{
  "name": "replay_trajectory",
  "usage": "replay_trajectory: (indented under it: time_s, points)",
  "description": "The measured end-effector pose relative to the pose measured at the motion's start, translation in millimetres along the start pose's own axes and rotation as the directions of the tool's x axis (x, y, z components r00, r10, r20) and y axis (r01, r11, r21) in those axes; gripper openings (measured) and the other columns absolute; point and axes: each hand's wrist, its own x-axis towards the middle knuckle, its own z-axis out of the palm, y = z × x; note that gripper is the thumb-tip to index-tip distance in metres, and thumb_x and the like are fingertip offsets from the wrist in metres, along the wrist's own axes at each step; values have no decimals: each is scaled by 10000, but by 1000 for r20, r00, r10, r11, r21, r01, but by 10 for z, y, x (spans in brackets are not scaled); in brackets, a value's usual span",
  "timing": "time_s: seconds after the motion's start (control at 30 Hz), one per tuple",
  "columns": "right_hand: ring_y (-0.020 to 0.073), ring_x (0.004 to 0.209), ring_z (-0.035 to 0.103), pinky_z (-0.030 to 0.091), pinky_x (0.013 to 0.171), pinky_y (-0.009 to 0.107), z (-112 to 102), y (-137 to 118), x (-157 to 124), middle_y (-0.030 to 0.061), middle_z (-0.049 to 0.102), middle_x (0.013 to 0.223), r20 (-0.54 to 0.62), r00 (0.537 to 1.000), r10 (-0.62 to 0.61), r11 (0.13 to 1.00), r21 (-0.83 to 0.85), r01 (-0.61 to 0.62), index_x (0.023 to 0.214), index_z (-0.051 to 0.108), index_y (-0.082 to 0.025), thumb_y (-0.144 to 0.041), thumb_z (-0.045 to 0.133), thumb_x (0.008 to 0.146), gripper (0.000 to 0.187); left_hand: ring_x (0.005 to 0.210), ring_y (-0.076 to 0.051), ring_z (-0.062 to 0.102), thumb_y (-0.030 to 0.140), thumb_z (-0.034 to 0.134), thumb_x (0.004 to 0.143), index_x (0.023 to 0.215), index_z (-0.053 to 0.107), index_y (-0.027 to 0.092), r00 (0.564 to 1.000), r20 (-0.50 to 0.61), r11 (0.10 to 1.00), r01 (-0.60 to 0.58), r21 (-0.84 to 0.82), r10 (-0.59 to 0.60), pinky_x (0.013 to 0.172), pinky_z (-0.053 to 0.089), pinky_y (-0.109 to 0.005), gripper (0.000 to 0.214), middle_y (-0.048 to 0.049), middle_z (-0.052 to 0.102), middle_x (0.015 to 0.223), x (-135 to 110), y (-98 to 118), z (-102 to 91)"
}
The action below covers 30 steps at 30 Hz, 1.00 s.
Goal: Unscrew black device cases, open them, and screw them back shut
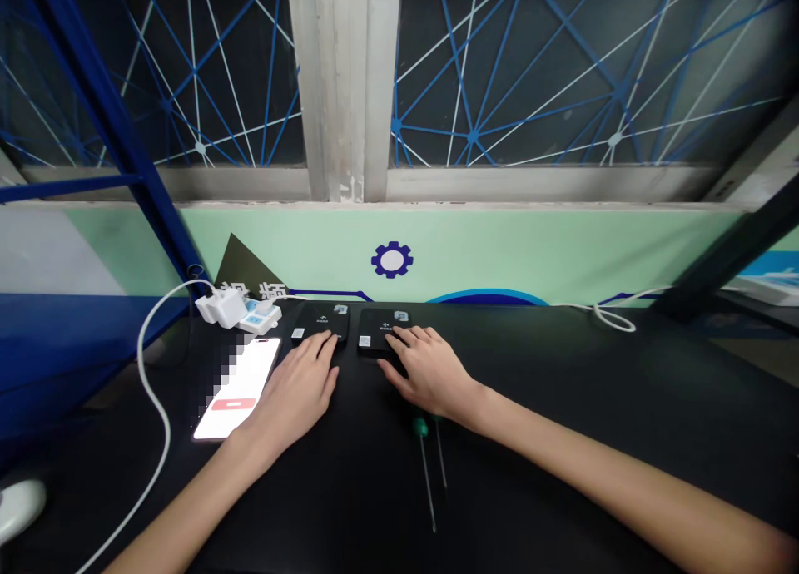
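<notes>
Two flat black devices lie side by side at the back of the black table (562,408). My left hand (298,389) lies flat with fingers stretched out, fingertips on the near edge of the left black device (321,321). My right hand (424,368) rests open on the right black device (379,329), fingers spread over its near right corner. Neither hand holds anything. A lit smartphone (240,384) with a white screen and a red bar lies just left of my left hand.
A green-handled screwdriver (425,466) and a thin second tool lie under my right wrist. A white power strip with chargers (240,311) sits at the back left, its white cable (156,408) looping forward. A white object (18,507) sits at the near left edge. Another white cable (615,316) lies at the back right.
</notes>
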Motion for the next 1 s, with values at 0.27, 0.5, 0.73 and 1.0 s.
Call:
replay_trajectory:
  time_s: [0.27, 0.5, 0.73, 1.0]
  points:
    - [314, 1317, 552, 493, 1043, 406, 4, 15, -10, 213, 579, 1409, 50, 996, -75, 989, 129, 68, 1335, 596, -41, -299, 436, 979, 468, 1452, -310, 351, 306, 383, 991, 1486, 430, 151, 1000, -9, 999, 8, 39, -8, 1175, 300, -517, 520, -132, 414, 1563, 142, -227, 255]
    - [340, 1331, 536, 491, 1062, 443, 51, 39, -5, 245, 551, 1423, 46, 997, -65, 990, 131, 58, 1343, 587, -11, -281, 451, 966, 483, 1455, -286, 351, 347, 414, 984, 1501, 419, 206, 1000, 21, 1000, 3, -2, -3, 1170, 313, -486, 536, -89, 408, 1574, 87, -259, 258]
    - [333, 1323, 545, 491, 1072, 424, 60, 44, 1, 241, 539, 1436, 55, 996, -67, 993, 102, 61, 1363, 569, 13, -196, 459, 932, 491, 1445, -300, 369, 316, 416, 985, 1506, 412, 218, 998, 59, 1000, -9, 11, 9, 1129, 362, -497, 530, -82, 410, 1573, -38, -127, 168]
    - [334, 1325, 542, 471, 1089, 420, 62, 50, 8, 233, 552, 1429, 71, 994, -88, 994, 69, 83, 1362, 567, 19, -182, 457, 915, 503, 1404, -284, 425, 300, 416, 996, 1480, 452, 247, 999, 29, 1000, -29, -8, 29, 1109, 392, -473, 488, -59, 476, 1531, -244, -23, 90]
